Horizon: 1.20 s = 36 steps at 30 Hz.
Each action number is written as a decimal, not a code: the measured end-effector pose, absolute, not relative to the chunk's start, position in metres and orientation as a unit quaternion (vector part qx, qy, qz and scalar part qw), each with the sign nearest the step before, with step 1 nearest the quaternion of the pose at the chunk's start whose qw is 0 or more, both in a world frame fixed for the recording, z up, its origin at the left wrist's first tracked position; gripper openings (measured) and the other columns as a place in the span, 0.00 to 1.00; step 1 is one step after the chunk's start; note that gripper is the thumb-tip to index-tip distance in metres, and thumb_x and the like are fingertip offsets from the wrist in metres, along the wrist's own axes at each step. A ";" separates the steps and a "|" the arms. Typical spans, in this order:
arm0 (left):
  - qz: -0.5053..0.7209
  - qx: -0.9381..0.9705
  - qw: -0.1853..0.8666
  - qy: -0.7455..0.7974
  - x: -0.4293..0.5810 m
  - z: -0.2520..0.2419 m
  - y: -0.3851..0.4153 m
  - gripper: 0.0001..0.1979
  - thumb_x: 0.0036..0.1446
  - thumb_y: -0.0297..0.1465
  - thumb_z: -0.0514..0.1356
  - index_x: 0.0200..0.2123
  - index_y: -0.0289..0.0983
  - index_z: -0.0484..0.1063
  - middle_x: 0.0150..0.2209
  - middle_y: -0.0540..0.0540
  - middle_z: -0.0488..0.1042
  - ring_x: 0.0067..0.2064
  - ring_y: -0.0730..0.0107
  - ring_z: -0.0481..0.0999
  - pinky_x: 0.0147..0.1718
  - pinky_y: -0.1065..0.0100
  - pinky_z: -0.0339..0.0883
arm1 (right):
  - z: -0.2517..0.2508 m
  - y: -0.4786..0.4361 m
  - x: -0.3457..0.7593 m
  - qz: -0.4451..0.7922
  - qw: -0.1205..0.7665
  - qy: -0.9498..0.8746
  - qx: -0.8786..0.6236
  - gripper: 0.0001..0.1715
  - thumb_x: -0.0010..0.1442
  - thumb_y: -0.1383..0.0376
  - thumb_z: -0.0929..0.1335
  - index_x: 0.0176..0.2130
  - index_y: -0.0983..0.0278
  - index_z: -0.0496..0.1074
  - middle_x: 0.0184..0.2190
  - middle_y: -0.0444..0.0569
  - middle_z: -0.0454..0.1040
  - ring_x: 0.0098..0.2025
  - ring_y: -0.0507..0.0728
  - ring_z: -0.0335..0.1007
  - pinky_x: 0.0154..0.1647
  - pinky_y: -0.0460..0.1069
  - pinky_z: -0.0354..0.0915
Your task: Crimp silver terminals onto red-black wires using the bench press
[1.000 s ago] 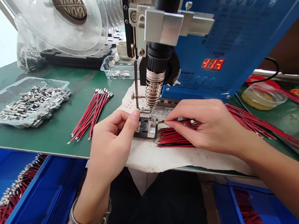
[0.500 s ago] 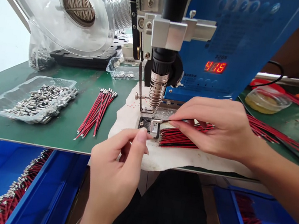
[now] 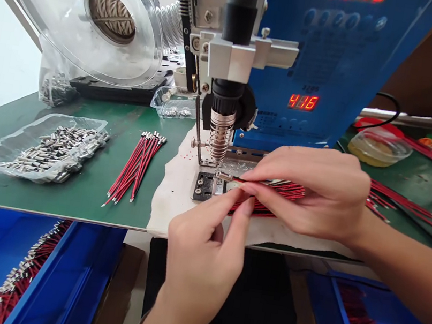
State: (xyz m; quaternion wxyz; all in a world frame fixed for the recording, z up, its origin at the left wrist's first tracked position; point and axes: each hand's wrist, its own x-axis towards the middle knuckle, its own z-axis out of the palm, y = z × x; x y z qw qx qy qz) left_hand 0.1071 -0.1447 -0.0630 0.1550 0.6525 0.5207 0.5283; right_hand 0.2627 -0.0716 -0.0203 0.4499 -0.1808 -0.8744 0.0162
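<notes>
My right hand (image 3: 309,189) pinches a thin dark wire with a silver metal connector (image 3: 223,176) at its tip. The connector points left, just below the tip of the soldering iron (image 3: 220,135) and above the small black fixture (image 3: 203,184). Close under the right fingertips, my left hand (image 3: 208,242) has its thumb and index finger drawn together. What lies between those fingers is hidden. Beneath my right hand, a bundle of red and black wires (image 3: 290,191) lies on the white cloth (image 3: 172,199), partly covered.
To the left are wires with connectors (image 3: 136,166) and a clear tray of metal connectors (image 3: 28,172). A blue control unit (image 3: 337,55) stands behind the iron. Blue bins (image 3: 73,270) sit below the table edge. A round plastic tub (image 3: 380,151) is at right.
My left hand has moved right, from in front of the fixture to beneath the right fingertips. The connector has shifted slightly off the fixture. The camera view has shifted a little.
</notes>
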 end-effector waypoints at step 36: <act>0.135 0.495 -0.104 0.852 -0.042 -0.010 -0.070 0.32 0.58 0.55 0.48 0.40 0.36 0.79 0.38 0.33 0.74 0.46 0.35 0.71 0.43 0.46 0.63 | -0.026 -0.045 0.281 0.131 0.134 -0.940 -0.284 0.09 0.62 0.67 0.67 0.38 0.64 0.79 0.36 0.48 0.77 0.36 0.54 0.71 0.38 0.50 0.63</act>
